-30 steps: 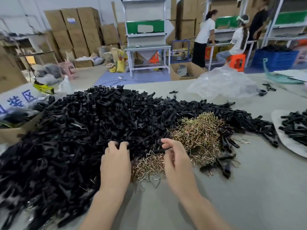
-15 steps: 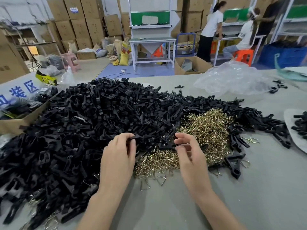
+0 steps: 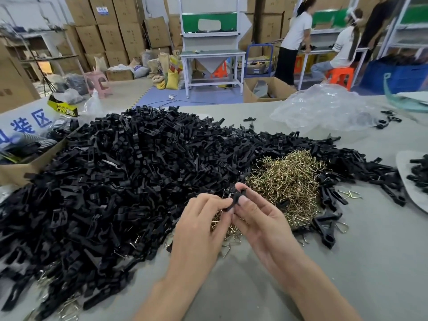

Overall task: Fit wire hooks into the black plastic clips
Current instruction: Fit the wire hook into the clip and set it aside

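A big heap of black plastic clips (image 3: 120,181) covers the left and middle of the grey table (image 3: 370,262). To its right lies a mound of brass-coloured wire hooks (image 3: 287,179). Above the near edge of the hooks, my left hand (image 3: 199,230) and my right hand (image 3: 259,218) meet. Both pinch one small black clip (image 3: 236,198) between thumbs and fingertips. A glint of metal shows at the clip, too small to tell whether it is a hook.
A cardboard box (image 3: 34,163) stands at the table's left edge. A crumpled clear plastic bag (image 3: 324,107) lies at the back right, and a white sheet with clips (image 3: 414,179) at the far right. People work at benches beyond the table.
Both hands rose from the piles and came together in front of me. They now pinch one black clip between them, where before they were reaching into the clips and hooks.
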